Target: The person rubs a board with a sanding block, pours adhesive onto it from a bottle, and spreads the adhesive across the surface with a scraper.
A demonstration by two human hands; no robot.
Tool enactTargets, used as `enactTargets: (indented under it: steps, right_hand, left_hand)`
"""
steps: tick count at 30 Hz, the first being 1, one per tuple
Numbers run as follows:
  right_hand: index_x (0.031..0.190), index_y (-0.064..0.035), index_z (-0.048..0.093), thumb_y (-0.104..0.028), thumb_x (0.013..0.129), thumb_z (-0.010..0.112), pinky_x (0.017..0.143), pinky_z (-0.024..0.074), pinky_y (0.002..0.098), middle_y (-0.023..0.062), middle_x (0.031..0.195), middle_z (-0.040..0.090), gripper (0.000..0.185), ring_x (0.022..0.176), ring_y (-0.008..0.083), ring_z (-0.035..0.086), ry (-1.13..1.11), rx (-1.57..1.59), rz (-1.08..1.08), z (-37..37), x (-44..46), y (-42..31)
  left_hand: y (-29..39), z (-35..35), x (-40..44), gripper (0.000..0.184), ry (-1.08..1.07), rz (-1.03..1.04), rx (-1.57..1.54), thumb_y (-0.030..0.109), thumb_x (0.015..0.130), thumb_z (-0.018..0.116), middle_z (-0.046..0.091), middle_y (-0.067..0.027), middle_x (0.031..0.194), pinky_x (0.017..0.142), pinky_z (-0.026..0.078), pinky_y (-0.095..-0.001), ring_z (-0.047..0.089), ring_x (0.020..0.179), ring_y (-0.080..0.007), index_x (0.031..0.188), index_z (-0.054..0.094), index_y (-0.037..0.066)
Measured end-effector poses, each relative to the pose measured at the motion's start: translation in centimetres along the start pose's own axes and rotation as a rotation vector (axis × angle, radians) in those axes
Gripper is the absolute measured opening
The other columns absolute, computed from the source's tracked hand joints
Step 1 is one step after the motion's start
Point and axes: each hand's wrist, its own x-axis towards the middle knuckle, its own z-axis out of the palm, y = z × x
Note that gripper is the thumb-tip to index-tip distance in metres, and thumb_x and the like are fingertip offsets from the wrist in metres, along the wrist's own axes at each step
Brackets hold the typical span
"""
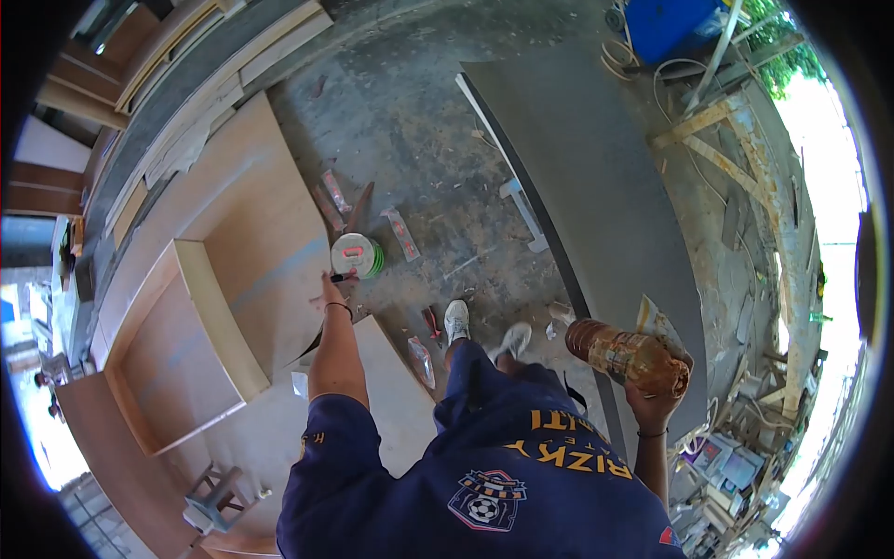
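My right hand (pixel 654 402) is closed around a big clear plastic bottle (pixel 622 354), lying on its side and stained brown inside. The bottle is above the dark grey board. My left hand (pixel 332 293) reaches out on the other side, over the edge of the brown plywood sheet. Its fingers are closed on a small black object (pixel 344 277), too small to name. Just beyond those fingers stands a round can (pixel 354 254) with a pale lid, a red mark and green sides.
A wooden frame (pixel 212 321) rests on the plywood at left. A long dark grey board (pixel 596 177) runs along my right. Red-handled pliers (pixel 431 321), clear packets (pixel 400 233) and scraps lie on the concrete floor. A small stool (pixel 216 498) stands at lower left.
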Motion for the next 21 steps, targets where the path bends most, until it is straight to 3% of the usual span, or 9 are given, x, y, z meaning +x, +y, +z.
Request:
enactTargets:
  steps: [1, 2, 5, 7, 10, 12, 15, 19, 21]
  right_hand:
    - [0.122, 0.0024, 0.043, -0.029, 0.057, 0.082, 0.092, 0.0441, 0.0353, 0.0111, 0.112, 0.050, 0.082, 0.105, 0.0235, 0.053, 0.006, -0.013, 0.017, 0.0, 0.1, -0.1]
    - [0.121, 0.0020, 0.044, -0.029, 0.056, 0.082, 0.091, 0.0443, 0.0355, 0.0114, 0.112, 0.050, 0.081, 0.105, 0.0237, 0.053, 0.009, -0.027, 0.030, 0.1, 0.3, -0.2]
    - [0.119, 0.0016, 0.047, -0.027, 0.056, 0.082, 0.091, 0.0443, 0.0348, 0.0108, 0.114, 0.049, 0.078, 0.106, 0.0230, 0.053, 0.004, -0.058, 0.024, 0.5, 2.2, -0.4]
    - [0.118, 0.0015, 0.048, -0.025, 0.055, 0.082, 0.092, 0.0440, 0.0341, 0.0100, 0.115, 0.049, 0.076, 0.106, 0.0221, 0.052, 0.018, -0.084, 0.022, 1.1, 3.8, -0.8]
    - [0.104, -0.0018, 0.061, -0.032, 0.053, 0.082, 0.085, 0.0478, 0.0351, 0.0128, 0.111, 0.051, 0.063, 0.101, 0.0255, 0.054, 0.060, -0.096, 0.102, 2.2, 6.5, -1.5]
    - [0.100, -0.0030, 0.064, -0.035, 0.051, 0.084, 0.081, 0.0495, 0.0362, 0.0128, 0.107, 0.053, 0.061, 0.100, 0.0261, 0.055, 0.046, -0.204, -0.059, 2.6, 8.6, -1.3]
    - [0.102, -0.0032, 0.062, -0.037, 0.051, 0.085, 0.078, 0.0506, 0.0378, 0.0124, 0.103, 0.054, 0.066, 0.101, 0.0274, 0.054, 0.126, -0.120, -0.040, 3.6, 11.0, -0.6]
    - [0.111, -0.0036, 0.055, -0.042, 0.052, 0.087, 0.083, 0.0492, 0.0397, 0.0144, 0.110, 0.050, 0.077, 0.106, 0.0302, 0.052, 0.156, -0.133, -0.061, 3.9, 14.7, -0.7]
    - [0.120, -0.0046, 0.050, -0.044, 0.053, 0.088, 0.088, 0.0466, 0.0419, 0.0156, 0.119, 0.046, 0.086, 0.111, 0.0321, 0.049, 0.125, -0.118, -0.040, 3.1, 16.7, -0.5]
  left_hand:
    - [-0.4, 0.9, 0.8, 0.097, 0.234, -0.062, 0.168, 0.057, 0.071, 0.068, 0.048, -0.0239, 0.127, 0.098, 0.042, -0.0465, 0.053, 0.114, -0.0348, 0.140, 0.030, 0.000]
    - [-1.1, 1.7, 0.7, 0.097, 0.224, -0.058, 0.185, 0.057, 0.071, 0.068, 0.048, -0.0239, 0.127, 0.098, 0.042, -0.0465, 0.053, 0.114, -0.0348, 0.140, 0.030, 0.000]
    - [-2.3, 4.2, -4.3, 0.120, -0.075, 0.273, 0.438, 0.066, 0.062, 0.073, 0.028, -0.0265, 0.143, 0.108, 0.031, -0.0444, 0.032, 0.133, -0.0350, 0.143, 0.017, -0.003]
    - [-5.2, 7.6, -9.4, 0.120, -0.415, 0.809, 0.474, 0.063, 0.064, 0.073, 0.022, -0.0278, 0.146, 0.111, 0.026, -0.0422, 0.025, 0.137, -0.0351, 0.144, 0.014, -0.005]
    - [-3.4, 7.2, -26.9, 0.123, -1.106, 1.288, 0.421, 0.061, 0.062, 0.076, 0.026, -0.0295, 0.145, 0.112, 0.020, -0.0437, 0.025, 0.137, -0.0380, 0.142, 0.014, -0.008]
    - [-0.1, 6.8, -36.3, 0.122, -1.522, 1.393, 0.462, 0.056, 0.060, 0.080, 0.028, -0.0274, 0.145, 0.110, 0.023, -0.0478, 0.026, 0.136, -0.0399, 0.143, 0.015, -0.005]
    - [2.2, 8.8, -44.2, 0.112, -1.621, 1.802, 0.544, 0.046, 0.058, 0.084, 0.037, -0.0240, 0.140, 0.107, 0.025, -0.0516, 0.033, 0.132, -0.0412, 0.141, 0.023, 0.001]
    - [4.4, 13.6, -47.0, 0.097, -1.557, 1.745, 0.302, 0.039, 0.056, 0.086, 0.047, -0.0204, 0.129, 0.102, 0.034, -0.0480, 0.043, 0.123, -0.0402, 0.132, 0.036, 0.005]
    - [6.3, 14.8, -48.5, 0.084, -1.594, 1.476, 0.357, 0.034, 0.054, 0.087, 0.054, -0.0190, 0.118, 0.095, 0.042, -0.0435, 0.052, 0.111, -0.0379, 0.121, 0.045, 0.006]
